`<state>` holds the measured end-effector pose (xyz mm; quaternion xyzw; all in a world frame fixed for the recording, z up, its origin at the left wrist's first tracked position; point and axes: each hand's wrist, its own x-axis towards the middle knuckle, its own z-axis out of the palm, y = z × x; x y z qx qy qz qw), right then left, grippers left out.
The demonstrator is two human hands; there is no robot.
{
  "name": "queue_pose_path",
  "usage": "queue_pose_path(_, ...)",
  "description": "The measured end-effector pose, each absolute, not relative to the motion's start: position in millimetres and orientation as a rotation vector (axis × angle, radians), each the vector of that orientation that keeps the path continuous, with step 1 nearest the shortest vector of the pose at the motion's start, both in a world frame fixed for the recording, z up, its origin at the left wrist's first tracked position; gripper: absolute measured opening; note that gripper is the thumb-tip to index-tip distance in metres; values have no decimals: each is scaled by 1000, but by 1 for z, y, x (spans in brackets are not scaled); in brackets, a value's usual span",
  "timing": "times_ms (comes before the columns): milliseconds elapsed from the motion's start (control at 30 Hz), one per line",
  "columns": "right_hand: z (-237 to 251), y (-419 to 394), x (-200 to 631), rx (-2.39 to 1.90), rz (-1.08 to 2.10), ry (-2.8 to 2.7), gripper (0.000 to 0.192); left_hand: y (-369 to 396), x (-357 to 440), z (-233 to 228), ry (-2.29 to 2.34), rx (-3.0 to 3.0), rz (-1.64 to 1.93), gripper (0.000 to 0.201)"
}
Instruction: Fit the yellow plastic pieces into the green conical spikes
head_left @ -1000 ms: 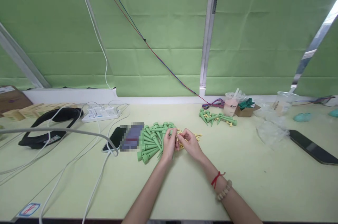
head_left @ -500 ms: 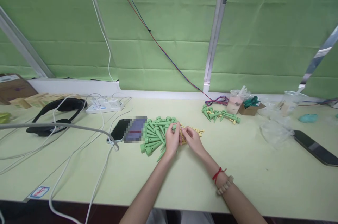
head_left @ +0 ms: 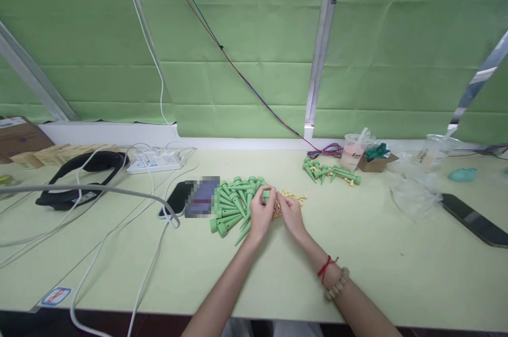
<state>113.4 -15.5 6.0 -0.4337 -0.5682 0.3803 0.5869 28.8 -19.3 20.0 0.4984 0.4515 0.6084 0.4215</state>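
Two hands meeting over table (head_left: 357, 273): left hand (head_left: 261, 213) pinching green spike (head_left: 265, 195), long axis pointing down-left toward spike pile (head_left: 232, 207); right hand (head_left: 291, 211) fingertips closed at its head, yellow pieces (head_left: 292, 197) just behind.

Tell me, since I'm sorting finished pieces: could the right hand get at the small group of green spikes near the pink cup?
Probably yes: bare tabletop lies between the right hand and that small group of green spikes, nothing standing between.

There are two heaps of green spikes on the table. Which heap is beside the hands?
The bigger heap of green spikes, just right of the phone; the left hand rests against it. The smaller heap lies farther back by the pink drink cup.
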Motion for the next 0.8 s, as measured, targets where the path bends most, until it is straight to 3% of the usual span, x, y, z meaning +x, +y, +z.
queue_pose_path(200,8,-22,113,-1078,830,-1303,49,-23,31,28,1040,1268,1359,40)
queue_pose_path(433,2,-12,119,-1225,289,-1487,46,-21,32,28,1098,1115,1251,42)
queue_pose_path(600,-5,-5,121,-1252,104,-1576,42,-19,29,26,1085,1018,1104,36)
queue_pose_path(800,-3,-7,125,-1235,173,-1645,44,-19,30,25,1076,1009,1131,36)
